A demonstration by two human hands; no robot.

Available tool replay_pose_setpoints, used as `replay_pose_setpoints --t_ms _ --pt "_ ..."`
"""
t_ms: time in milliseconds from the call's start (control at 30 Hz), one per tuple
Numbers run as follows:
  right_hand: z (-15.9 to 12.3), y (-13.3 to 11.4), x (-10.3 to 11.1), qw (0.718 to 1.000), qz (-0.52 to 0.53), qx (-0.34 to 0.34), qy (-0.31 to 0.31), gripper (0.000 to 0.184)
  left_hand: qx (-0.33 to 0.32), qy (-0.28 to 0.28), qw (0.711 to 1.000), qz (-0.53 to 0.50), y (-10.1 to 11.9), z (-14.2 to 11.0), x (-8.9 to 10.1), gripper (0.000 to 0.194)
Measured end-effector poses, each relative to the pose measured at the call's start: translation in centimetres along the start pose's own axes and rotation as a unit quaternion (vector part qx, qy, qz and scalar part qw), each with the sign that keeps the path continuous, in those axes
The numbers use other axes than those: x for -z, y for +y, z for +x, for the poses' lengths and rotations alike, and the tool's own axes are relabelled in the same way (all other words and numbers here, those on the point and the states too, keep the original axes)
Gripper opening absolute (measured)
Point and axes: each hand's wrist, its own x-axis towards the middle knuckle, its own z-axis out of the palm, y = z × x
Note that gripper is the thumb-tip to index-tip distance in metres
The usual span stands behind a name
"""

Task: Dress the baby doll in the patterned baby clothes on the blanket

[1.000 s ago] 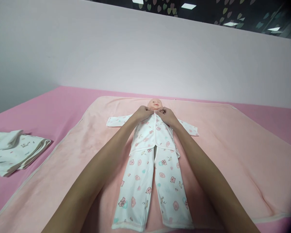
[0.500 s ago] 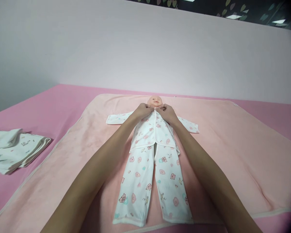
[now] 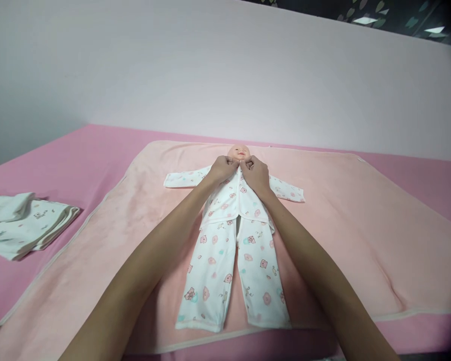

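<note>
A baby doll (image 3: 239, 151) lies on its back, its head away from me. It wears a white printed jacket (image 3: 229, 200) with long sleeves spread to both sides, above matching printed trousers (image 3: 206, 276). My left hand (image 3: 224, 168) pinches the jacket's collar edge just below the doll's chin. Opposite it, my right hand (image 3: 256, 171) pinches the other side of the collar with bent fingers. The front edges meet down the middle of the chest. My fingers hide the neck and the fastening, if there is one.
Under the doll is a peach blanket (image 3: 334, 225) with a pale border, spread over a pink mat (image 3: 60, 155). Folded white printed cloths (image 3: 41, 220) lie at the left. A pale wall (image 3: 210, 75) rises behind the mat.
Both hands stay at the collar, with the fingers slightly shifted and the right hand more upright and curled. The whole view has moved a little.
</note>
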Motion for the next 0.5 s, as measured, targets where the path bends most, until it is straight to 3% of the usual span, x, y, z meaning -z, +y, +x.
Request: replay_pose_setpoints --t_ms 67,133,167,233,300,367,433,500 --pt "-1.1 -0.8 0.9 0.996 -0.067 0.049 0.026 0.019 -0.103 0.074 0.986 0.106 -0.3 -1.2 0.0 0.015" --pt "-3.2 -1.4 3.0 0.984 -0.12 0.129 0.032 0.027 -0.225 0.132 0.941 0.215 -0.5 -3.5 0.8 0.011" --pt "-4.6 -1.7 4.4 0.976 -0.135 0.171 0.017 0.03 -0.274 0.135 0.918 0.254 -0.6 -5.1 1.4 0.014" --pt "-8.1 -1.9 7.4 0.961 -0.14 0.233 -0.048 0.033 -0.337 0.085 0.892 0.289 -0.9 -8.7 2.9 0.018" --pt "-11.4 -1.9 10.0 0.951 -0.128 0.254 -0.124 0.037 -0.357 -0.004 0.887 0.294 -1.3 -12.2 3.9 0.025" --pt "-13.9 -1.8 11.1 0.945 -0.131 0.249 -0.165 0.045 -0.344 -0.066 0.881 0.318 -1.6 -14.9 3.7 0.033" --pt "-14.9 -1.9 10.7 0.945 -0.159 0.238 -0.158 0.045 -0.315 -0.063 0.867 0.381 -1.6 -16.1 2.5 0.029" --pt "-14.6 -2.4 9.7 0.941 -0.207 0.231 -0.133 0.032 -0.284 -0.034 0.846 0.449 -1.1 -16.2 1.0 0.017"
